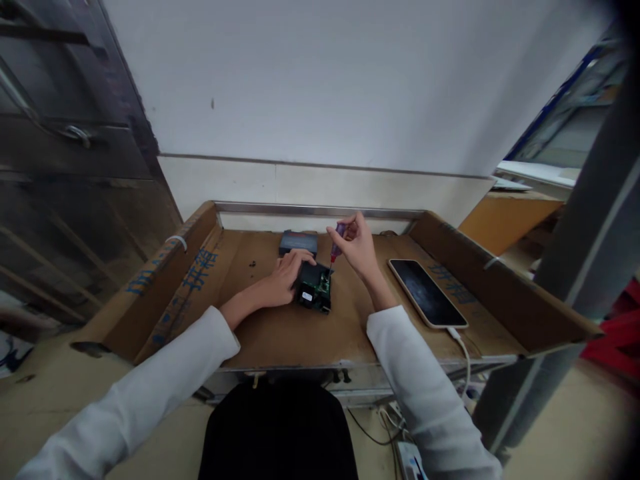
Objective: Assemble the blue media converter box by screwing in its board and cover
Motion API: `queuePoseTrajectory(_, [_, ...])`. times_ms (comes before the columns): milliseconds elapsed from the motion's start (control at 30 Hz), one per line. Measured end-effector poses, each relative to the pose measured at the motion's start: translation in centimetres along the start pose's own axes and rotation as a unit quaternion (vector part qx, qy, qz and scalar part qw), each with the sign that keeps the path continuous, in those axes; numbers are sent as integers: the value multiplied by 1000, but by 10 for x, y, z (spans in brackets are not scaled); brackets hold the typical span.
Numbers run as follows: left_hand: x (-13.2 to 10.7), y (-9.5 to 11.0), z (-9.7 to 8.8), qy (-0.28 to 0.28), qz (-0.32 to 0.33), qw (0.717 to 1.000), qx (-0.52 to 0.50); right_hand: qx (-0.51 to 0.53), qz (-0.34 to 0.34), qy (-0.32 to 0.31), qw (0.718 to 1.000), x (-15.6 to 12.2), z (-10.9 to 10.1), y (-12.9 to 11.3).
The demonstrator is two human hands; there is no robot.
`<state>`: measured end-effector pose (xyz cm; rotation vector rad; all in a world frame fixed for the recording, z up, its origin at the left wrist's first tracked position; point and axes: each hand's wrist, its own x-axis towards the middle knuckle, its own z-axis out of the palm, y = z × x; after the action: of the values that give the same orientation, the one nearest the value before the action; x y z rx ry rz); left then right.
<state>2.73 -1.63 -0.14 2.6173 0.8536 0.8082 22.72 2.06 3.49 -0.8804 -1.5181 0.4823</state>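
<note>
The circuit-board unit (315,293) lies midway between the left and right edges of the worktop (260,330). It looks light and stiff, its bare board probably fragile – best held by the dark casing's sides. The left hand (286,277), fingers loosely bent, steadies its left side; the right hand (359,248) pinches a screwdriver (337,249) tip-down over the board.

Single head-worn view, forward and down at the nearby cardboard-lined bench (280,341).
</note>
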Motion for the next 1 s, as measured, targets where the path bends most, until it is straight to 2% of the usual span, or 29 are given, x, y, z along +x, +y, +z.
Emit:
queuePoseTrajectory(233, [1,-7,-5,5,-47,999,-17,-32,-11,-6,999,-2,0,1])
queuePoseTrajectory(367, [-3,-6,-9,-56,-40,993,-92,-37,-27,-15,999,-4,-1,-7])
queuePoseTrajectory(467, [-5,-3,-9,-98,-30,991,-89,2,-20,-16,1000,-4,-2,-12])
queuePoseTrajectory(600, [-4,-1,-8,-94,-16,993,-73,72,4,-61,996,-2,-4,-14])
queuePoseTrajectory(700, [-3,0,-8,-88,-2,994,-61,123,50,-132,982,0,-6,-15])
queuePoseTrajectory(800, [-3,2,-9,-88,3,995,-48,222,116,-190,949,0,-4,-17])
queuePoseTrajectory(900, [-2,3,-9,-92,1,995,-38,302,164,-196,919,-1,2,-17])
queuePoseTrajectory(1000, [-2,2,-8,-95,-6,995,-33,313,179,-155,920,-3,8,-16])
